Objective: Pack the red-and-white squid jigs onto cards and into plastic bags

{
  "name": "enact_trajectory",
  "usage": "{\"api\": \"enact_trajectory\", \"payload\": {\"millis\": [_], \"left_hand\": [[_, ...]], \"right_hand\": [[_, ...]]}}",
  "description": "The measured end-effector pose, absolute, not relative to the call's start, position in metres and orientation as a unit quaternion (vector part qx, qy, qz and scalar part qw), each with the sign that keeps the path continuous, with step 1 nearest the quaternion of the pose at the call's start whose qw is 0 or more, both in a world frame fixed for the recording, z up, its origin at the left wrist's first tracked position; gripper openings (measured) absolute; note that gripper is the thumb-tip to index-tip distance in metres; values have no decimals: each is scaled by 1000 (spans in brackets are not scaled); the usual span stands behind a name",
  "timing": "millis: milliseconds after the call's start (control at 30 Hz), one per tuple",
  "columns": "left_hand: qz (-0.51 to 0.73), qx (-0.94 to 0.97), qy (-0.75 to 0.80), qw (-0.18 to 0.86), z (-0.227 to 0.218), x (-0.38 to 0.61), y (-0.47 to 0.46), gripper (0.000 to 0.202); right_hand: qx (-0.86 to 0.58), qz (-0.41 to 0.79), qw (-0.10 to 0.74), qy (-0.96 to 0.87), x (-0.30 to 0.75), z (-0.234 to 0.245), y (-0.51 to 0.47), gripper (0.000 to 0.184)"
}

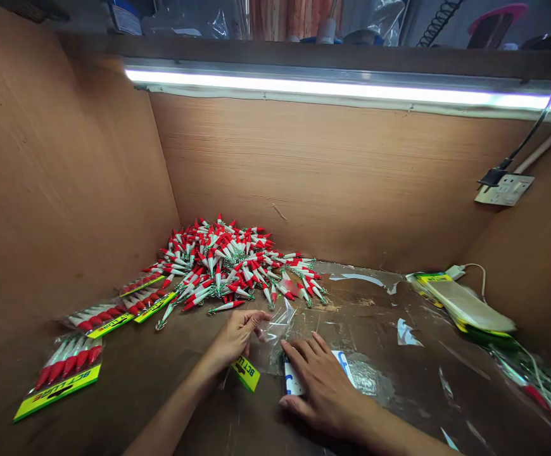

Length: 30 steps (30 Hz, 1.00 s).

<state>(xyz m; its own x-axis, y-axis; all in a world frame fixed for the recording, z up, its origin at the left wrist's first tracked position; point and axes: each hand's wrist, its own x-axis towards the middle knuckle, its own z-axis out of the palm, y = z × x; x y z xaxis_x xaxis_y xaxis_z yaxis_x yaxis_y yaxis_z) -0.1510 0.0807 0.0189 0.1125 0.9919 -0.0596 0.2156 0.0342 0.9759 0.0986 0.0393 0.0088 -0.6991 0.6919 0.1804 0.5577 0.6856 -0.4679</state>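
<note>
My left hand [235, 337] pinches the open mouth of a clear plastic bag [275, 329] with a yellow-green label [246, 373] that lies on the worktop. My right hand [317, 383] lies flat with fingers spread over the bag's lower part and a white-and-blue card [344, 367]. Just beyond both hands is a large heap of red-and-white fishing lures [232, 266] with green hooks.
Filled lure packs with yellow-green labels lie at the left [64, 373], [109, 313], [145, 285]. A stack of empty bags [465, 304] lies at the right. Brown walls enclose the worktop, with a lamp strip [332, 88] above and a wall socket [504, 189].
</note>
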Motion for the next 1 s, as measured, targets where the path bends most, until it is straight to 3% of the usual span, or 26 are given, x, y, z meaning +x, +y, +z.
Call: {"api": "enact_trajectory", "payload": {"millis": [200, 300, 333, 533, 700, 1000], "left_hand": [[339, 626, 528, 463, 19, -151, 77, 69], [319, 641, 526, 460, 18, -151, 76, 68], [313, 641, 525, 463, 18, -150, 76, 68], [291, 655, 505, 481, 16, -144, 72, 62], [250, 655, 497, 511, 13, -142, 69, 66], [141, 676, 477, 543, 20, -136, 59, 60]], "right_hand": [[-266, 242, 160, -919, 136, 29, 25, 42], [-335, 247, 166, -894, 170, 18, 19, 12], [-375, 242, 176, -877, 180, 10, 19, 11], [-523, 232, 195, -797, 222, -18, 33, 74], [-552, 207, 243, -771, 233, -5, 53, 70], [-442, 270, 227, -825, 227, 3, 45, 88]]}}
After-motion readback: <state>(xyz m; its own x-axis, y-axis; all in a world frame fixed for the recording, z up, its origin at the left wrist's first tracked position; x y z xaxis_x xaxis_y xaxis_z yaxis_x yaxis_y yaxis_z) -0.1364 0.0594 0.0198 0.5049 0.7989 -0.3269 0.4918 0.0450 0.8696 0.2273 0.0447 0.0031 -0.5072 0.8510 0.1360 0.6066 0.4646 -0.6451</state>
